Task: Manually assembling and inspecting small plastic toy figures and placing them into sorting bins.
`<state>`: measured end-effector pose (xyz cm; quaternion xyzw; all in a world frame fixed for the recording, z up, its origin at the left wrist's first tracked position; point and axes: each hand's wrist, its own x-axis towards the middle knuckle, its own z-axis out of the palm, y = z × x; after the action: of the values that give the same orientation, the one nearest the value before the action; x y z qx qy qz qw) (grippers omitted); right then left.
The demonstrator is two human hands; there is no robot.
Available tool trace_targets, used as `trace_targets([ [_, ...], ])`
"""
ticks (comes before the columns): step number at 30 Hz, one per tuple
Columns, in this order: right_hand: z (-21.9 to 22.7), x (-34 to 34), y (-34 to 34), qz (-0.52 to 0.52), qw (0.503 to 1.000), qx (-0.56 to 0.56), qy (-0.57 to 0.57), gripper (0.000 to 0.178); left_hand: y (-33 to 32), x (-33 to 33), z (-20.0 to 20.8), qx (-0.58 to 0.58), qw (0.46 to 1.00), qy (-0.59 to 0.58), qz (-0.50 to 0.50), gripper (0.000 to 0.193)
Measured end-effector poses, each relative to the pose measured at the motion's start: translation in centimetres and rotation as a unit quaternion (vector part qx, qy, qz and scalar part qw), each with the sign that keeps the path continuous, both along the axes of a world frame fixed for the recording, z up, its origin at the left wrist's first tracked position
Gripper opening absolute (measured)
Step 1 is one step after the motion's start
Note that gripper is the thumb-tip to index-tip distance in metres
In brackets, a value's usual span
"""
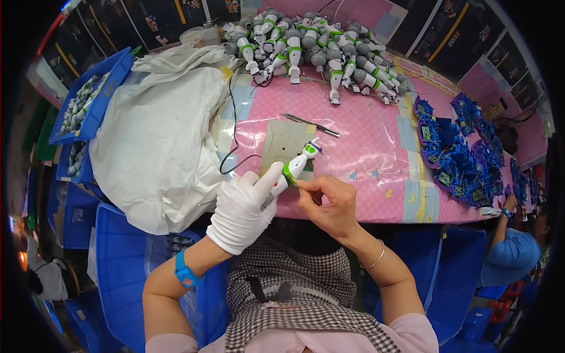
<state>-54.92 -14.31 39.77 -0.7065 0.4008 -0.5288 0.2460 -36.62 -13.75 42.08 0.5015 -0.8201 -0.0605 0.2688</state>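
Observation:
My left hand (244, 209), in a white glove, is closed around a toy arm (296, 167). The toy arm is white with a green band and a small hand at its upper end; the glove hides part of its lower end. My bare right hand (329, 206) has its fingers curled in a pinch, with fingertips against the green band's right side. Whatever these fingers may hold is too small to make out. Beneath the toy arm lies a flat grey plate (276, 141) on the pink table cover. Dark metal tweezers (311, 125) lie just beyond it.
A large pile of similar toy arms (312, 47) covers the table's far side. White plastic sheeting (159, 147) lies at left, beside a blue bin (120, 65). Blue-purple parts with circuit boards (453, 156) stand at right. A dark cable (234, 112) crosses near the plate. A co-worker (512, 247) sits far right.

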Motion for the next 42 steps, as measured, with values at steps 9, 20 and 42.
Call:
trace_targets([
  [9,0.6,0.1,-0.2,-0.001,1.0,-0.014,-0.001,0.011,-0.1,0.1,-0.1,-0.006,1.0,-0.008,0.001,0.059],
  [20,0.0,-0.9,0.3,0.007,1.0,0.011,0.02,0.011,-0.1,0.0,-0.1,0.0,1.0,-0.013,-0.006,0.061],
  [42,-3.9,-10.0,-3.8,-0.234,0.939,-0.084,0.237,0.012,-0.2,1.9,0.4,0.455,0.715,0.531,0.006,0.04],
])
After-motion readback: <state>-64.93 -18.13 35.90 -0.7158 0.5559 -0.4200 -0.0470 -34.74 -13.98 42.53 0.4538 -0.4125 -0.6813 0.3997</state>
